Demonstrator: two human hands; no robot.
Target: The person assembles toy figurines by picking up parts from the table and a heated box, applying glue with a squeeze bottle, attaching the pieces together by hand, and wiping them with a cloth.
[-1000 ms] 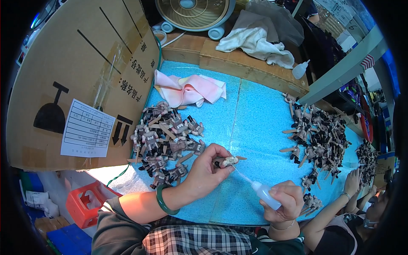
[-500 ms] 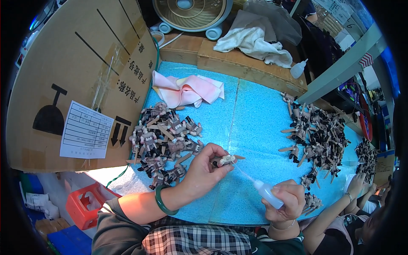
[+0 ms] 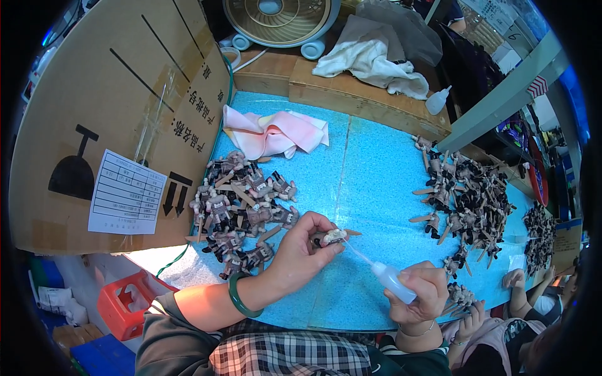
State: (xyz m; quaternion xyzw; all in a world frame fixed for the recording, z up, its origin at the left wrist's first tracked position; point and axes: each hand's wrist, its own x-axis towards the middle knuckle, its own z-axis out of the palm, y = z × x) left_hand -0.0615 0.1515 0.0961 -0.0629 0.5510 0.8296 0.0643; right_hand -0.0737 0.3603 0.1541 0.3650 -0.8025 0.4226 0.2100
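Observation:
Between the thumb and fingers of my left hand (image 3: 311, 244) is a small figurine (image 3: 334, 236), pale on its upturned side, with a wooden stick poking out to the right. My right hand (image 3: 421, 291) is closed round a translucent squeeze bottle (image 3: 392, 283). The bottle tilts up and left, and its long thin nozzle reaches the figurine or stops just short; I cannot tell which. Left of my left hand lies a heap of similar grey-brown figurines (image 3: 219, 207), several with wooden sticks. Another heap of figurines (image 3: 467, 200) spreads over the right side of the blue table (image 3: 370, 169).
A big cardboard box (image 3: 119, 81) stands along the left. A pink cloth (image 3: 276, 133) lies at the back. Behind it, a wooden ledge (image 3: 364, 100) bears a fan (image 3: 279, 22), a white rag (image 3: 370, 62) and another bottle (image 3: 437, 101). A co-worker's hand (image 3: 470, 321) is at lower right.
My hands, the figurine and the bottle stay almost in place. At the right, a co-worker's hand now shows beside the nearest figurines, while another hand there has shifted.

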